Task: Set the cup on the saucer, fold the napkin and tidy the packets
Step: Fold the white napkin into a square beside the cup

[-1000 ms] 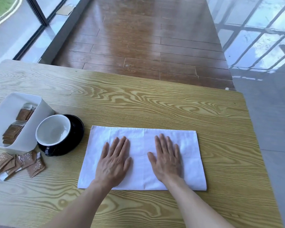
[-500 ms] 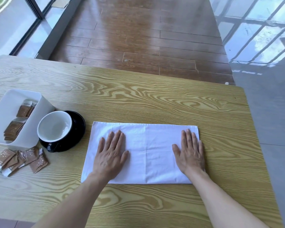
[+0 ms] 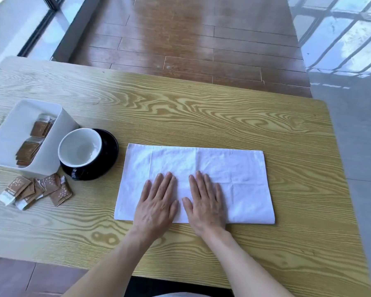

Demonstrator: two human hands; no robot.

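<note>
Pale wood-grain table (image 3: 180, 116) fills your view, with brown floorboards (image 3: 191, 39) beyond its far edge. At its centre lies the white napkin (image 3: 234, 172), folded into a long rectangle with creases running across it. Your left hand (image 3: 156, 204) and right hand (image 3: 206, 202) lie flat on the napkin's near half, palms down, fingers stretched out and close together, the two hands side by side and almost touching; neither grasps anything. To your left stands a white bin (image 3: 13, 133) with brown packets inside. Just beside it sits the black saucer (image 3: 109, 151), and the cup (image 3: 79, 148), white within, rests on it, leaning toward the saucer's left side. Nearer to you, in front of the bin, a small heap of loose brown packets (image 3: 36, 189) lies on the bare wood, overlapping one another.
</note>
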